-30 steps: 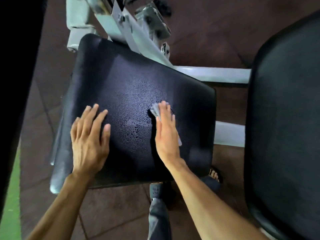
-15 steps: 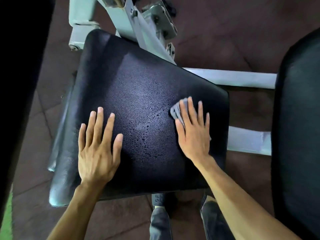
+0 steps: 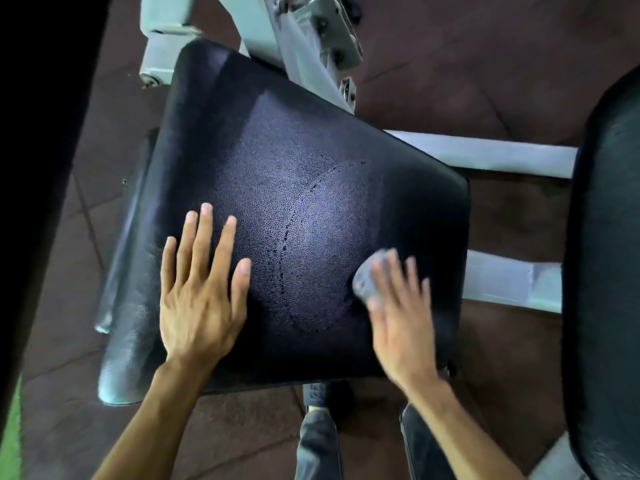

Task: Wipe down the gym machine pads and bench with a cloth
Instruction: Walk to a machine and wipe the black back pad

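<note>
A black textured seat pad (image 3: 294, 161) fills the middle of the view, with a curved trail of wet droplets across it. My left hand (image 3: 201, 292) lies flat on the pad's near left part, fingers spread, holding nothing. My right hand (image 3: 398, 313), blurred by motion, presses a small grey cloth (image 3: 365, 282) flat against the pad near its front right corner. Only the cloth's left edge shows from under the fingers.
A second black pad (image 3: 609, 271) stands along the right edge. Pale grey frame bars (image 3: 485, 154) run between the two pads, and a frame post (image 3: 166, 32) rises behind. A dark upright (image 3: 41, 168) fills the left side. My legs (image 3: 318, 445) stand on brown floor tiles.
My right hand with the cloth has slid from the pad's middle toward its right side and then back toward the near edge. My left hand stayed flat on the pad.
</note>
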Motion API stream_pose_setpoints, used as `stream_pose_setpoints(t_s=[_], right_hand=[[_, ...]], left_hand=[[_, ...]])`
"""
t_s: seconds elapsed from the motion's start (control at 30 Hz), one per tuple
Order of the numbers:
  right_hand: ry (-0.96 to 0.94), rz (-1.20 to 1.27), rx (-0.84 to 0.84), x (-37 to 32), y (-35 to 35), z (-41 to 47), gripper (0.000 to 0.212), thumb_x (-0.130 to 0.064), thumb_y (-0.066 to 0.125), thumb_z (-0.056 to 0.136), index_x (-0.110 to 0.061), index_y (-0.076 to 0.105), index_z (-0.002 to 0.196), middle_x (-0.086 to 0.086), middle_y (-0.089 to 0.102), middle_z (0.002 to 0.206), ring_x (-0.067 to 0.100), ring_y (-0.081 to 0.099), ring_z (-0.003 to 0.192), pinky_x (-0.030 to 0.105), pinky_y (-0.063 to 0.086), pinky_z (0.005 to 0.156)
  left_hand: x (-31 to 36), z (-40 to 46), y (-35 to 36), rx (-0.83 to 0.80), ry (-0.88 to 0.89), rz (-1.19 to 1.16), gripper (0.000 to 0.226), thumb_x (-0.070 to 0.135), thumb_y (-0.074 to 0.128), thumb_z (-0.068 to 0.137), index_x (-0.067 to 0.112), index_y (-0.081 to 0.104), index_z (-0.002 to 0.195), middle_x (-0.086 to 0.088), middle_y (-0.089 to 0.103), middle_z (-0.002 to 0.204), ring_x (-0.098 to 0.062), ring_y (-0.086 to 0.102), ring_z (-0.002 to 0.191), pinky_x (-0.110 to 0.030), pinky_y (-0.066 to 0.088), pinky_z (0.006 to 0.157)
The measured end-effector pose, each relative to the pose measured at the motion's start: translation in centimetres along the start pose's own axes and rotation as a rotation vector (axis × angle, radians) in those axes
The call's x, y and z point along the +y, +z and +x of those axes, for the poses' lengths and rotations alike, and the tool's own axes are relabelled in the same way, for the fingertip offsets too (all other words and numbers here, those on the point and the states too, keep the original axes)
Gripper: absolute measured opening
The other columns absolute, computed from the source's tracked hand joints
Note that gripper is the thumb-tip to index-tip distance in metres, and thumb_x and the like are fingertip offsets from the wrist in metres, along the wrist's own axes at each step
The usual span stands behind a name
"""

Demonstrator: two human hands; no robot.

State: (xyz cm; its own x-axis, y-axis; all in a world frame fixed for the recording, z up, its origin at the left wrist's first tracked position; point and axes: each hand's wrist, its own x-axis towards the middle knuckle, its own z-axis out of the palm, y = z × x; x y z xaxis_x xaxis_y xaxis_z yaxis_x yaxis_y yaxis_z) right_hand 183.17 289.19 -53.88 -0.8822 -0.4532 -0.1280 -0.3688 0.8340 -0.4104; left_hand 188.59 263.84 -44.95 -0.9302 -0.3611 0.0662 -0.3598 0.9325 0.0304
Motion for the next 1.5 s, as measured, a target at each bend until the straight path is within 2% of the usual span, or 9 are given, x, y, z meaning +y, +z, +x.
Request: stream_pose_setpoints(t_s=[0.1,0.17,0.37,0.5,0.77,0.9,1.1,1.37,1.5], right_hand=[[0.378,0.07,0.13,0.1,-1.6,9.1,0.057,-0.041,0.013,0.1,-0.023,0.017,0.154,0.003,0.015,0.163,0.033,0.013,0.149,0.056,0.025,0.116],[0.39,0.124,0.169,-1.8,-2.5,15.1,0.061,-0.042,0.01,0.097,-0.02,0.021,0.153,0.006,0.019,0.162,0.034,0.017,0.148,0.054,0.028,0.115],[-0.231,0.052,0.075,-11.6,-1.3,9.5,0.052,-0.037,0.017,0.104,-0.022,0.012,0.154,0.002,0.007,0.164,0.025,0.005,0.151,0.043,0.021,0.12],[-0.471,-0.03,-0.068,-4.8,0.1,-2.7,0.053,-0.04,0.027,0.103,-0.028,0.016,0.153,-0.002,0.01,0.163,0.024,0.009,0.151,0.047,0.029,0.114],[0.162,0.055,0.122,-2.9,-2.7,14.8,0.057,-0.04,0.015,0.101,-0.02,0.016,0.154,0.005,0.016,0.162,0.034,0.011,0.149,0.052,0.023,0.118],[-0.06,0.052,0.154,-10.3,-3.0,19.6,0.053,-0.036,0.024,0.102,-0.021,0.019,0.153,0.005,0.016,0.162,0.03,0.012,0.15,0.046,0.023,0.119],[-0.59,-0.022,-0.06,-9.2,-1.0,2.2,0.059,-0.033,0.039,0.101,-0.025,0.015,0.154,0.001,0.009,0.163,0.022,0.005,0.151,0.041,0.021,0.12],[0.015,0.059,0.095,-3.5,-2.6,12.0,0.055,-0.039,0.017,0.102,-0.022,0.013,0.154,0.004,0.013,0.163,0.031,0.008,0.15,0.05,0.021,0.119],[-0.081,0.03,0.105,-10.3,-3.7,23.3,0.057,-0.041,0.013,0.101,-0.021,0.019,0.153,0.005,0.017,0.162,0.029,0.011,0.15,0.045,0.02,0.121]], left_hand=[[-0.2,-0.1,0.1,-0.003,0.004,0.013,0.057,0.043,0.024,0.104,0.016,0.032,0.154,-0.009,0.018,0.166,-0.023,0.014,0.154,-0.044,0.012,0.126],[-0.2,-0.1,0.1,0.006,0.001,0.02,0.057,0.042,0.024,0.104,0.016,0.033,0.154,-0.009,0.019,0.166,-0.024,0.015,0.154,-0.044,0.012,0.126],[-0.3,0.1,0.0,0.016,-0.026,-0.046,0.057,0.04,0.017,0.106,0.015,0.033,0.154,-0.005,0.021,0.165,-0.021,0.017,0.154,-0.041,0.012,0.126],[-0.5,0.0,-0.1,0.022,-0.011,-0.086,0.06,0.042,0.015,0.106,0.012,0.03,0.155,-0.006,0.023,0.165,-0.02,0.018,0.154,-0.04,0.013,0.126],[-0.4,0.1,0.1,0.028,-0.018,-0.076,0.061,0.043,0.013,0.105,0.011,0.027,0.155,-0.005,0.024,0.164,-0.019,0.018,0.154,-0.043,0.016,0.126],[-0.3,0.2,0.2,0.057,-0.045,-0.127,0.06,0.039,0.013,0.105,0.009,0.025,0.156,-0.004,0.025,0.164,-0.017,0.019,0.153,-0.037,0.013,0.126],[-0.5,0.1,-0.3,0.111,-0.1,-0.228,0.059,0.037,0.014,0.106,0.006,0.026,0.155,-0.008,0.025,0.163,-0.016,0.022,0.152,-0.031,0.014,0.125],[-0.4,0.1,0.0,0.104,-0.08,-0.256,0.059,0.038,0.014,0.106,0.006,0.027,0.154,-0.009,0.027,0.163,-0.017,0.021,0.153,-0.035,0.014,0.126],[-0.3,0.0,0.1,0.154,-0.104,-0.338,0.059,0.037,0.015,0.107,0.004,0.027,0.154,-0.011,0.026,0.163,-0.019,0.022,0.153,-0.037,0.017,0.125]])
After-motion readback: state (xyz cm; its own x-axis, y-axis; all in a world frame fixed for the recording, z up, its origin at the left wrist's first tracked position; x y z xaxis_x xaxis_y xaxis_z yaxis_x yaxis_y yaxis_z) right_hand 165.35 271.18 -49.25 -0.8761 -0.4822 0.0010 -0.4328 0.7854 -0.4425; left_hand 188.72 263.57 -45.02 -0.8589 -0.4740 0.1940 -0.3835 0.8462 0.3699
